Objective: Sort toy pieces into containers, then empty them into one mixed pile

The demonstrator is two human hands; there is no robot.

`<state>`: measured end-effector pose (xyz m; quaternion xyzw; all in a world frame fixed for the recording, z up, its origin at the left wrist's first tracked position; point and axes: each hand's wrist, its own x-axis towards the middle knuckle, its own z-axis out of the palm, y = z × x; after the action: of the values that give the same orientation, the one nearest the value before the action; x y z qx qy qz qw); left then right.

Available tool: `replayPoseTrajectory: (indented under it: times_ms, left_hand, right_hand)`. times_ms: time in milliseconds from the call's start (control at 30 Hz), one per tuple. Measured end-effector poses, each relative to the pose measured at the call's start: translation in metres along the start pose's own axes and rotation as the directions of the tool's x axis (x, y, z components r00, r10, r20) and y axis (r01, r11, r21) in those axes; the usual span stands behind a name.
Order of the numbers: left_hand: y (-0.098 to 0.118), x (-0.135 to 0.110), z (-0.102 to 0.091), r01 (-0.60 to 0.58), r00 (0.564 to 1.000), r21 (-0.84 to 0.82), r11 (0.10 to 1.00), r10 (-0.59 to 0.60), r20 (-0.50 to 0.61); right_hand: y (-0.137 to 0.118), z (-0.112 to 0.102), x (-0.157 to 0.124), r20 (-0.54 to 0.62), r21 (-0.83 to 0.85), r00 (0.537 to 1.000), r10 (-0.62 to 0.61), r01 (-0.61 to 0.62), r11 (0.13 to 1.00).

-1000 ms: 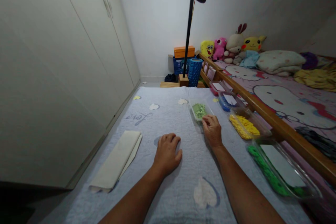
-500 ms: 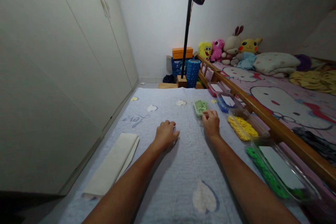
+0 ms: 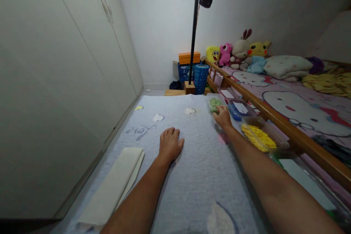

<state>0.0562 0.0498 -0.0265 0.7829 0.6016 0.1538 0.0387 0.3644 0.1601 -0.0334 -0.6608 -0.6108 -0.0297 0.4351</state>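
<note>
My left hand (image 3: pixel 169 144) lies flat on the pale blue blanket (image 3: pixel 192 161), fingers stretched out and holding nothing. My right hand (image 3: pixel 222 116) reaches far forward, its fingers pressed against the near end of a small clear tray of light green pieces (image 3: pixel 213 104). Whether those fingers pinch the tray's rim or only push it I cannot tell. To the right of that arm lie a blue-rimmed tray (image 3: pixel 239 109) and a clear tray of yellow pieces (image 3: pixel 259 137).
A folded cream cloth (image 3: pixel 112 186) lies at the blanket's left edge. White wardrobe doors (image 3: pixel 68 62) run along the left. A wooden bed rail (image 3: pixel 276 120) borders the right, with soft toys (image 3: pixel 238 49) beyond. A black pole (image 3: pixel 193 29) stands at the blanket's far end.
My right hand has slid the light green tray forward and to the right, toward the bed rail. My left hand has stayed flat on the blanket. The camera has leaned forward.
</note>
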Motion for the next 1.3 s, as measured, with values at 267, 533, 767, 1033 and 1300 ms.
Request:
replayPoseTrajectory:
  times_ms: [267, 533, 767, 1033, 1300]
  left_hand:
    - [0.003, 0.0, 0.002, -0.003, 0.999, 0.001, 1.0, 0.004, -0.037]
    - [0.002, 0.003, 0.003, -0.012, 0.999, -0.007, 1.0, 0.012, -0.041]
    - [0.002, 0.004, 0.004, -0.014, 0.999, -0.011, 1.0, 0.014, -0.035]
    - [0.004, 0.003, -0.001, -0.018, 0.999, -0.015, 1.0, 0.017, -0.029]
    - [0.004, 0.003, -0.002, -0.01, 1.0, -0.021, 1.0, 0.01, -0.023]
  right_hand:
    - [0.01, 0.006, 0.026, 0.085, -0.029, 0.996, 0.03, -0.027, 0.999]
    - [0.013, 0.016, 0.042, 0.208, -0.075, 0.978, 0.029, -0.014, 0.997]
    - [0.01, 0.025, 0.049, 0.284, -0.078, 0.954, 0.098, -0.078, 0.994]
    - [0.011, 0.023, 0.059, 0.349, -0.042, 0.925, 0.151, -0.146, 0.988]
    - [0.015, 0.033, 0.054, 0.277, 0.018, 0.958, 0.072, -0.081, 0.997]
